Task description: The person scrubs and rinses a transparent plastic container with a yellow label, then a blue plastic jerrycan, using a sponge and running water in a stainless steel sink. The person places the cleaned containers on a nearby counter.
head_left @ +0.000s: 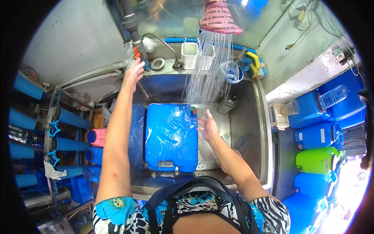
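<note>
A wet blue plastic jug (171,134) lies in a steel sink (259,117), its handle end toward me and a red-and-green spigot (193,110) at its far right corner. My right hand (207,125) is open beside the jug's right edge, thumb and fingers apart; I cannot tell whether the fingertips touch it. At the far left, my left hand (134,73) reaches up with fingers stretched out, just below the orange valve handle (136,53) on a grey pipe (132,25). Water (208,70) streams down from an outlet wrapped in pink printed tape (219,17).
White containers (190,54), a blue-rimmed strainer (232,73) and yellow sponges (254,64) line the sink's back ledge. A grey bottle (228,104) stands inside the sink. Blue jugs (317,135) and a green jug (317,160) are at right; blue filter tubes (72,143) are at left.
</note>
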`<state>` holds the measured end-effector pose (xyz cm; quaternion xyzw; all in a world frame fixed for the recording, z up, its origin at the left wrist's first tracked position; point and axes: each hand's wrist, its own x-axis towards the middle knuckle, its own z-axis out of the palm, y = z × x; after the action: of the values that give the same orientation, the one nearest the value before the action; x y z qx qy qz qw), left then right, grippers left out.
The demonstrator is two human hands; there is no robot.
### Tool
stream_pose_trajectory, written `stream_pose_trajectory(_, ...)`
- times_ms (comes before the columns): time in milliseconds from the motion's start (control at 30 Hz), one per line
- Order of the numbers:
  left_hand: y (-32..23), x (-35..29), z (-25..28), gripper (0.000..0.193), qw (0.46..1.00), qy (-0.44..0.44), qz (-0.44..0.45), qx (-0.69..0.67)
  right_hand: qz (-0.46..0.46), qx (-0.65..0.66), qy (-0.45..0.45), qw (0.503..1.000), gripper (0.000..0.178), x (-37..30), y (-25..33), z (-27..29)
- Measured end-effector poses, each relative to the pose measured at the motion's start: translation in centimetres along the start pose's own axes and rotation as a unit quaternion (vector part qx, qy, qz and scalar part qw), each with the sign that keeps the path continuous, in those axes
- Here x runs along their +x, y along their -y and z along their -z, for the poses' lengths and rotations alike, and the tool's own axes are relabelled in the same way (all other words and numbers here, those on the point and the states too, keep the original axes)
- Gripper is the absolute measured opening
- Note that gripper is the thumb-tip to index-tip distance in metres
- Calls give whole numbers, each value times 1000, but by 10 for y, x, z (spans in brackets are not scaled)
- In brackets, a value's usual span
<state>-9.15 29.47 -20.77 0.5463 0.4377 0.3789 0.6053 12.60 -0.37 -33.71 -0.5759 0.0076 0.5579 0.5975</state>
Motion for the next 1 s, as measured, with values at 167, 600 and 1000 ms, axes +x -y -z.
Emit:
stream_pose_trajectory(167, 123, -103, -27, 39, 850, 393, 281, 211, -58, 187, 135, 971, 99, -36, 34, -76)
stream_pose_trajectory(600, 338, -277, -24, 72, 599, 520, 305, 527, -36, 243, 157, 957, 58, -13, 75, -109)
stream_pose_trajectory(1000, 246, -260, -59, 77, 596, 581, 191, 520, -82, 70, 286, 952, 41, -72, 95, -80)
